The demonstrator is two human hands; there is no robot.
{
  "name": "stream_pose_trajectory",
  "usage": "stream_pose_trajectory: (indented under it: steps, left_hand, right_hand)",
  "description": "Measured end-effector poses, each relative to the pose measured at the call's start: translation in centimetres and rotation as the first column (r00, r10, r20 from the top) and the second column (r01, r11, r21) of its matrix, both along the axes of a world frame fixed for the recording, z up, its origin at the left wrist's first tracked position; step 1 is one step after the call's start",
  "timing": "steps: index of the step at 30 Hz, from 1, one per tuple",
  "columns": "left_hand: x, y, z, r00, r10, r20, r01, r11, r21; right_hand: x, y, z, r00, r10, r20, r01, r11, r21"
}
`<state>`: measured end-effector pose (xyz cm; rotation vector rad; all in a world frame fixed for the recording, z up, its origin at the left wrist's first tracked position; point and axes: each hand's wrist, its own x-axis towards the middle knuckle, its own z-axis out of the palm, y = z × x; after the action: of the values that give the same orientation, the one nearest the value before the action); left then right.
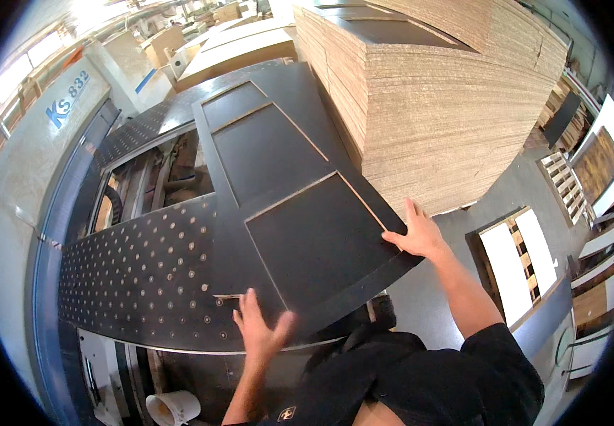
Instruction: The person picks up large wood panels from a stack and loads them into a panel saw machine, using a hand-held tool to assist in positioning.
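Note:
A large black board [292,248] lies on a black machine table, marked with rectangular outlines whose edges show light brown. My right hand [417,234] is at the board's right edge, fingers spread and the thumb reaching over its top face. By the near left corner of the board is my left hand [258,332], its fingers apart and the thumb smeared by motion. Nothing shows between the fingers of the left hand. Whether it touches the board's edge is hard to make out.
The machine table [136,270] is dotted with round studs, and a grey machine housing [30,184] stands at left. A tall stack of chipboard panels [435,121] rises beyond the board. At right, white boards lie on a wooden pallet [523,266]. A white bucket [173,407] sits below.

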<state>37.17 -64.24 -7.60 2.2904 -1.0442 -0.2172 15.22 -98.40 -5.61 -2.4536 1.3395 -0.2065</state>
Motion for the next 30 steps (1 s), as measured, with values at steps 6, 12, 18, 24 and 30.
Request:
stream_pose_trajectory:
  steps: [6,12,18,24,30]
  left_hand:
    - [-2.2,-0.8,-0.8,0.996,0.066,0.066,-0.063,0.997,-0.041]
    - [-0.4,0.6,-0.3,0.996,-0.037,0.081,0.036,0.999,0.009]
    - [4.3,-2.0,-0.3,0.978,-0.117,0.171,0.11,0.993,0.05]
    - [8.0,-3.2,-0.2,0.977,-0.096,0.191,0.07,0.988,0.137]
    - [12.6,-3.4,-0.8,0.954,0.21,0.213,-0.244,0.958,0.149]
  right_hand:
    - [-1.9,2.1,-1.0,0.97,-0.114,0.214,-0.024,0.833,0.553]
    - [-4.4,5.8,-2.7,0.936,-0.159,0.314,-0.039,0.84,0.541]
    - [-3.8,6.4,-4.6,0.794,-0.269,0.545,-0.193,0.738,0.646]
    - [-0.4,6.4,-4.9,0.735,-0.312,0.602,-0.191,0.757,0.625]
    - [3.5,7.5,-5.1,0.71,-0.299,0.637,-0.269,0.721,0.638]
